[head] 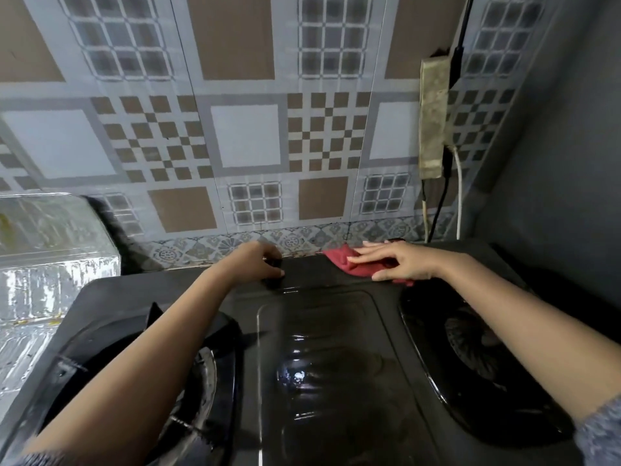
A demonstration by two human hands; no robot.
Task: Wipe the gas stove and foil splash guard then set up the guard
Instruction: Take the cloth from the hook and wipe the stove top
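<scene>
The black gas stove (322, 364) fills the lower view, glossy and wet in its middle panel, with a burner on each side. My right hand (393, 262) lies flat, fingers stretched, pressing a red cloth (346, 262) onto the stove's back edge near the wall. My left hand (260, 262) is curled around a small black object (275, 275) at the back edge of the stove; what it is I cannot tell. The foil splash guard (43, 264) stands folded at the left, beside the stove.
A patterned tiled wall (248, 136) rises right behind the stove. A grimy power strip (433, 116) with black and white cables hangs on the wall at the right. A dark wall closes the right side. My forearms cross over both burners.
</scene>
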